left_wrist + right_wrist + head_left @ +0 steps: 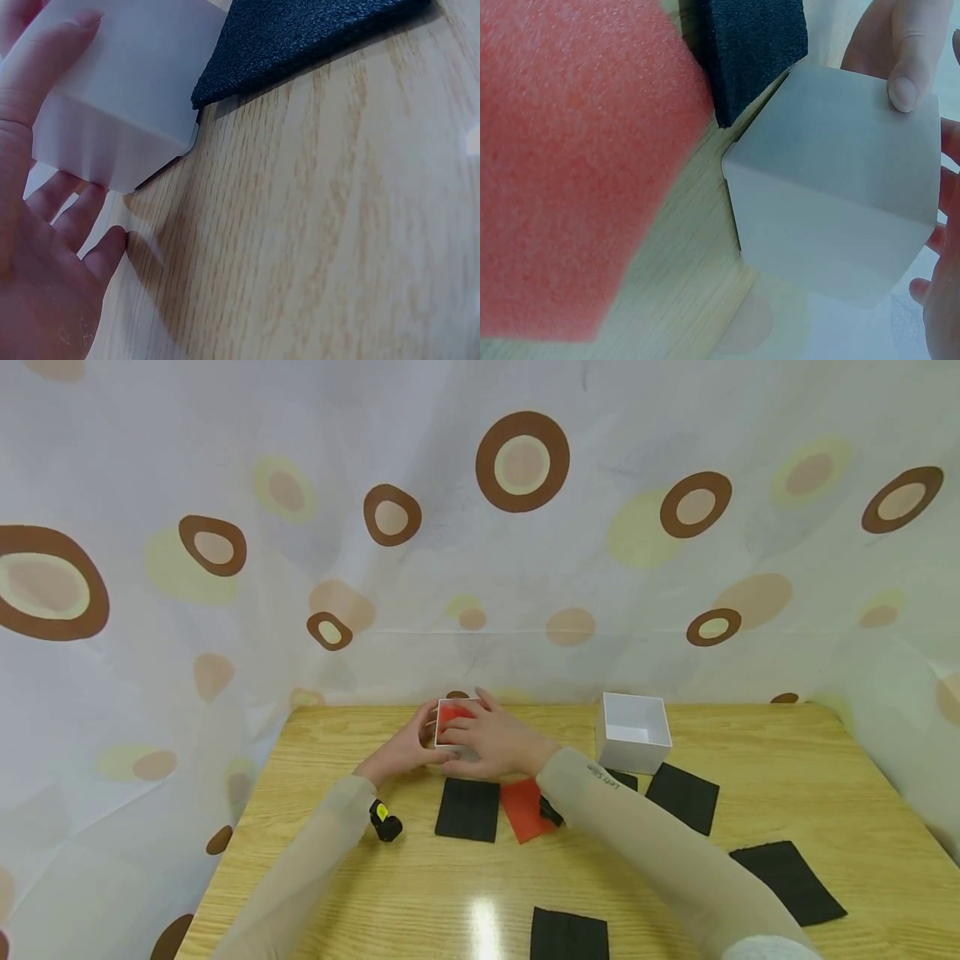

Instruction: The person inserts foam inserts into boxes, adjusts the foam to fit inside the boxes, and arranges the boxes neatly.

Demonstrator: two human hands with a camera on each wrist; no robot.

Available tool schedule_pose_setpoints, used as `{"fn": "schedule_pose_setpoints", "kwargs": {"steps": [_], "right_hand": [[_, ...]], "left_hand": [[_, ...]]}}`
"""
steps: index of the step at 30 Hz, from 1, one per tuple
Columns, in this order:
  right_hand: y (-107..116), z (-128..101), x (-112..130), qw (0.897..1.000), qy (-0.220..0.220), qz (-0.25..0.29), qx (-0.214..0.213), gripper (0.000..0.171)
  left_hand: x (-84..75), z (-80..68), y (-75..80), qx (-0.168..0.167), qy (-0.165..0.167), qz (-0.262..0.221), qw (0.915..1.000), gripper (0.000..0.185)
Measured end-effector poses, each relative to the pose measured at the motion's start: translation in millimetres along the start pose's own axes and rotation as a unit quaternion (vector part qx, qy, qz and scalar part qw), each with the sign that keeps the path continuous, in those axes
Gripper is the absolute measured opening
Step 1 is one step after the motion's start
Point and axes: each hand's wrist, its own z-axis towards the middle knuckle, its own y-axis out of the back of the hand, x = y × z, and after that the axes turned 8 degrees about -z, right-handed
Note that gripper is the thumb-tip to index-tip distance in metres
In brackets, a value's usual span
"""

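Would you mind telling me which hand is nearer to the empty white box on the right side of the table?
The right hand. It rests on the small box with red foam, left of the empty white box; the left hand sits farther left still.

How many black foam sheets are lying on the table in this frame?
5 in the head view: one before the hands, one at the near edge, one far right, one beside the empty white box, one mostly hidden by the right forearm.

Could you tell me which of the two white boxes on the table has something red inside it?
The white box held between both hands, at the far left; the other white box, standing alone to the right, looks empty.
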Motion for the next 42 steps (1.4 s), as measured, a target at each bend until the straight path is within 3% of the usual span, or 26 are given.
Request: {"fn": "schedule_pose_setpoints", "kwargs": {"steps": [12,21,33,42], "right_hand": [[-4.0,1.8,0.9,0.998,-0.037,-0.039,0.028,0.057],[-9.9,6.8,-0.2,0.998,-0.054,-0.028,0.031,0.064],[-14.7,7.9,-2.3,0.998,-0.066,-0.021,0.009,0.059],[-2.5,-2.7,-24.0,0.996,-0.067,0.048,-0.036,0.042]], "left_hand": [[-0.8,-1.2,-1.2,0.001,-0.009,0.006,0.9999,0.094],[0.2,-3.7,0.7,0.001,0.005,0.015,0.9999,0.103],[-2.0,-2.4,-0.2,-0.002,0.007,0.024,0.9997,0.1],[-2.3,-0.5,-0.5,-0.005,0.014,0.01,0.9998,0.103]]}}
